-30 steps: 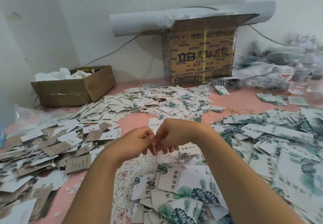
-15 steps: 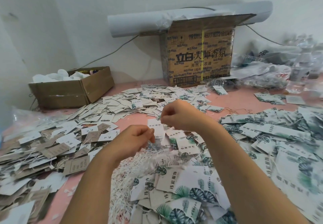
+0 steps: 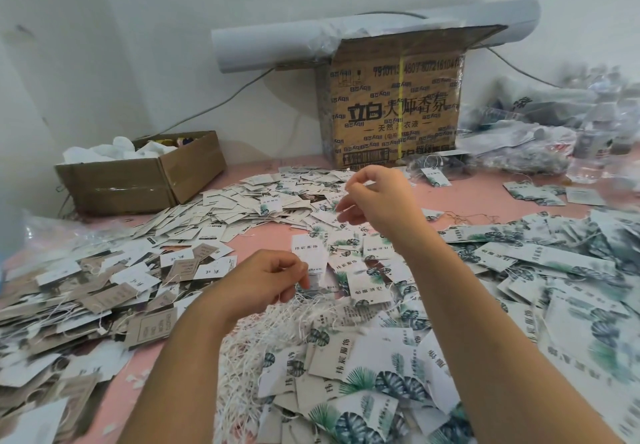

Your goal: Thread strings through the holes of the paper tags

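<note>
Two hands apart, one tag held

Left hand (image 3: 266, 284) low, fingers curled, pinching the bottom edge of a white tag (image 3: 309, 257) that stands up from its fingertips. Right hand (image 3: 377, 201) raised beyond it, thumb and forefinger tips pressed together, other fingers loosely spread; cannot tell whether a string runs from that pinch. Tangle of white strings (image 3: 273, 336) just below the left wrist. Leaf-print tags (image 3: 381, 384) heaped under the right forearm; plainer tags (image 3: 194, 225) spread left of both hands. Printed cardboard box (image 3: 394, 111) beyond the right hand, on the pink table (image 3: 485, 197).
</note>
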Motion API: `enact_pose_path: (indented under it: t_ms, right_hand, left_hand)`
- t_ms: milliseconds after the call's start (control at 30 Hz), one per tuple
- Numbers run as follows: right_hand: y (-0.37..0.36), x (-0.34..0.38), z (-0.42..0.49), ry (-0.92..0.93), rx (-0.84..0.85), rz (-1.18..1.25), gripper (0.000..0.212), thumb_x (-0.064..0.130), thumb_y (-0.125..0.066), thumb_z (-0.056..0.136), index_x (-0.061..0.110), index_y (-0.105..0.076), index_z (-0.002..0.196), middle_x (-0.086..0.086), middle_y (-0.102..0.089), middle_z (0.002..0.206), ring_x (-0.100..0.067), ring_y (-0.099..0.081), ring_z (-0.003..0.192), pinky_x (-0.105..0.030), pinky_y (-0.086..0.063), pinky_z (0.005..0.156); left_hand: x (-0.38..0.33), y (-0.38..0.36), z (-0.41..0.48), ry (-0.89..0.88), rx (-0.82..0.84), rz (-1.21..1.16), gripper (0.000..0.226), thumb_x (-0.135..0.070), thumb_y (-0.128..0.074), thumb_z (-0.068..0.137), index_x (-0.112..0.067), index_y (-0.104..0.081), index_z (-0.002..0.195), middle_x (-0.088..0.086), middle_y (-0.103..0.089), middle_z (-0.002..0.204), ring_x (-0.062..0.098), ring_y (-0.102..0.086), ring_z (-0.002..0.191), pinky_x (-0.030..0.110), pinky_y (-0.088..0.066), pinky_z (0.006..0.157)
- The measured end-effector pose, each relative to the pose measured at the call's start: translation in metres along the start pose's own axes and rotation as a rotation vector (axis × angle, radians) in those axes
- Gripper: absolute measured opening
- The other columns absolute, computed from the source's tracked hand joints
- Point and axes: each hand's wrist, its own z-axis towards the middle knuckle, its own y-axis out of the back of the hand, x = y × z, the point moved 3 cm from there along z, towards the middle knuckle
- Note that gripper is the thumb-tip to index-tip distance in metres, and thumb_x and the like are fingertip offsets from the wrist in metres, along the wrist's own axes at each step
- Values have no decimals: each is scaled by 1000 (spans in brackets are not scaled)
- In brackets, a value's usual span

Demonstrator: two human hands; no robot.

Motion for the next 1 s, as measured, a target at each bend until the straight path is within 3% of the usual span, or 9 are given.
enact_pose_path:
  t_ms: [167, 267, 333, 400, 567, 733, 867, 1000]
  right_hand:
    - [-3, -25, 7, -166, 57, 327, 16, -1, -47, 91, 5, -57, 80, -10, -69, 77, -18, -66, 66, -32, -56, 69]
    - [-7, -50, 7, -273, 231, -121, 11, 6, -52, 91, 8, -58, 82, -8, -68, 86, -16, -60, 71, -26, -52, 65]
    - [-12, -58, 7, -245, 312, -453, 12, 9, -53, 90, 12, -58, 80, -7, -67, 89, -15, -55, 67, -25, -46, 59]
    - [-18, -59, 4, -204, 395, -622, 8, 11, -52, 89, 14, -57, 83, -5, -63, 88, -12, -51, 62, -20, -40, 52]
    - [-22, -61, -2, -267, 503, -746, 15, 10, -48, 92, 2, -58, 98, -14, -68, 93, -14, -57, 59, -23, -44, 49]
    - [-14, -55, -5, -394, 624, -848, 18, 8, -46, 92, -5, -59, 94, -15, -71, 85, -25, -63, 65, -32, -55, 71]
    - [-10, -43, -11, -420, 718, -937, 22, 19, -50, 92, 1, -62, 94, -4, -66, 65, -16, -59, 50, -22, -46, 55]
    - [-9, -32, -11, -307, 723, -1057, 21, 28, -56, 90, 10, -66, 94, 0, -56, 59, -13, -49, 50, -21, -41, 54]
  left_hand:
    - [6, 1, 1, 35, -8, 77, 25, -21, -52, 96, -18, -68, 78, -10, -52, 49, 2, -37, 42, 14, -28, 42]
    - [11, 1, 1, 58, -27, 143, 22, -20, -54, 95, -21, -71, 81, -9, -57, 50, 11, -39, 52, 20, -30, 48]
    - [14, 1, 2, 66, -40, 152, 21, -20, -55, 95, -21, -71, 82, -8, -59, 51, 15, -39, 57, 25, -30, 52]
    - [15, 1, 2, 68, -47, 138, 21, -19, -55, 95, -21, -71, 82, -8, -60, 51, 14, -39, 55, 25, -31, 51]
    - [13, 3, 4, 47, -84, 83, 21, -22, -53, 96, -19, -70, 84, -8, -59, 50, 12, -38, 53, 21, -31, 49]
    - [11, 5, 6, -36, -133, 41, 24, -23, -51, 97, -15, -69, 82, -8, -55, 47, 1, -38, 39, 13, -30, 42]
    - [10, 5, 7, -76, -157, -3, 26, -24, -47, 98, -13, -66, 84, -10, -49, 43, -1, -35, 36, 11, -28, 41]
    - [9, 2, 8, -84, -143, 17, 27, -27, -46, 98, -18, -67, 85, -12, -45, 45, 4, -33, 42, 19, -27, 46]
